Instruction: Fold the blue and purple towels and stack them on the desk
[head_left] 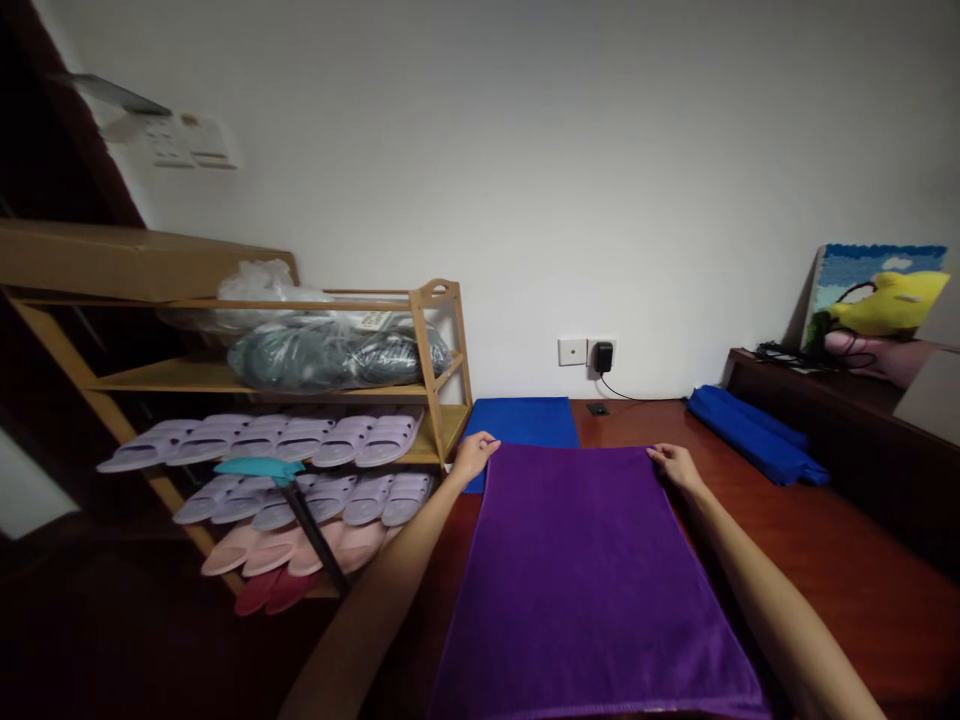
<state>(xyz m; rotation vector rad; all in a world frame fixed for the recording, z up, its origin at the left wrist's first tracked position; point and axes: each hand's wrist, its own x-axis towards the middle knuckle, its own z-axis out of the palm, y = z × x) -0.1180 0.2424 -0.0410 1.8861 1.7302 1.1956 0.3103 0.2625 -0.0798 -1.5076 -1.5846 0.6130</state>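
A purple cloth [581, 580] is stretched out flat in front of me, its near edge toward my body. My left hand [475, 456] pinches its far left corner. At the far right corner, the fingers of my right hand [676, 466] are closed on the same cloth. Just beyond the far edge lies a flat blue cloth [525, 418], partly covered by the purple one. A folded blue bundle of fabric [754, 435] rests on the table to the right of my right hand.
A reddish-brown table [840, 560] lies under the cloths. On the left stands a wooden shoe rack [442, 370] with several slippers [386, 438] and a plastic-wrapped bundle [330, 355]. A black adapter [603, 356] is plugged into the wall. A yellow plush toy [892, 303] sits at the right.
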